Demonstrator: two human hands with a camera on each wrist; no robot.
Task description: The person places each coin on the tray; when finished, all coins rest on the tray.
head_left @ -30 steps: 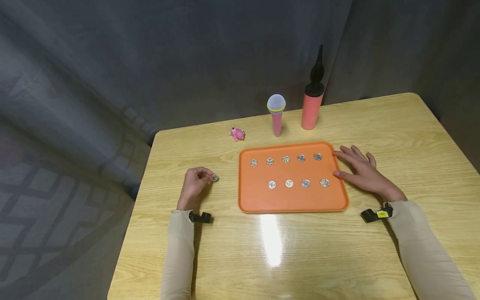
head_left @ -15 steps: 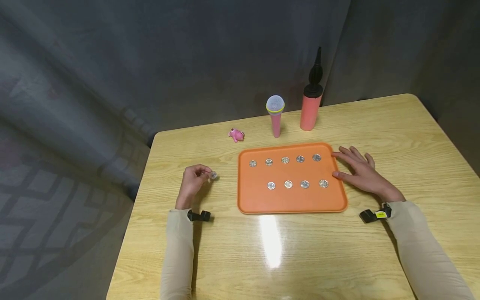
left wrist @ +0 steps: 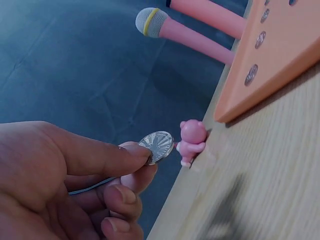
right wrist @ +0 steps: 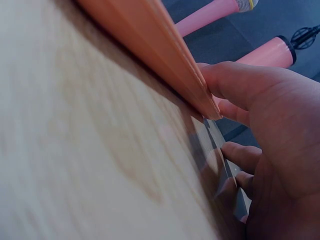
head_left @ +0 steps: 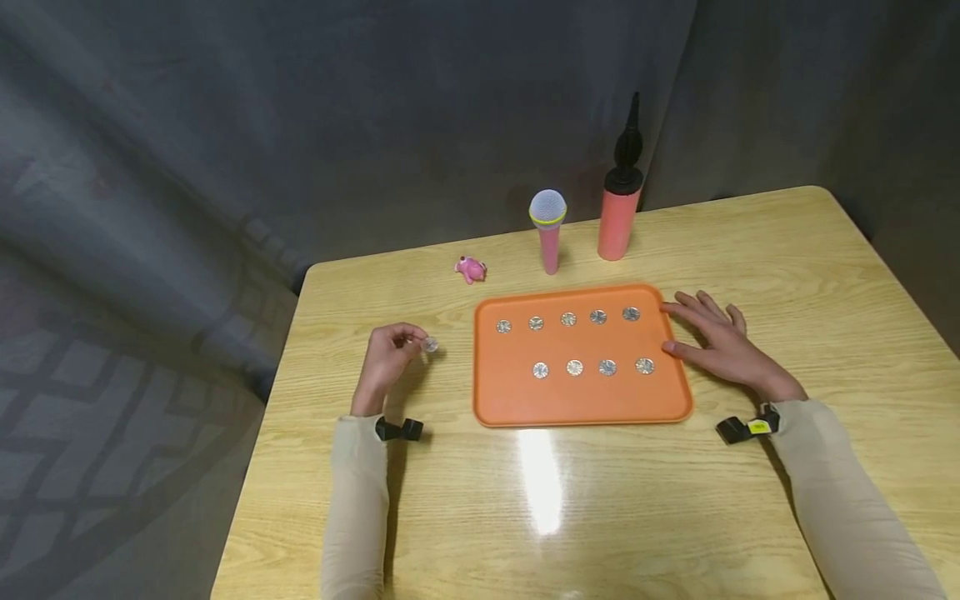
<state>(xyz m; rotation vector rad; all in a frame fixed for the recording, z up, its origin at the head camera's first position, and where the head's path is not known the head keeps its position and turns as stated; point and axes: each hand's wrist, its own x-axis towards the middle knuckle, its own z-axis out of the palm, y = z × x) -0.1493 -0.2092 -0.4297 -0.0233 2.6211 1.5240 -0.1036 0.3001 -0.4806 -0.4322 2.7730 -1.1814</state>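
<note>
A silver coin [left wrist: 159, 145] is pinched between the thumb and forefinger of my left hand [head_left: 387, 360], held above the table to the left of the tray. The coin's face carries a ray-like relief in the left wrist view. An orange tray [head_left: 517, 400] holds several similar coins in two rows; the back row starts farther left than the front row. My right hand [head_left: 722, 343] lies at the tray's right side, its fingers spread and loosely extended. In the right wrist view its thumb and forefinger touch the tray's rim [right wrist: 197, 75].
Behind the tray stand a toy microphone [head_left: 550, 242] with a pink handle and a pink hand pump [head_left: 618, 225] with a black top. A small pink bear figure [head_left: 471, 269] sits at the back left. Dark curtain [head_left: 420, 125] hangs behind the wooden table [head_left: 465, 508].
My left hand has lifted slightly and turned the pinched coin so its face shows more. The right hand stays at the tray's edge, and the coins in the tray keep their places.
</note>
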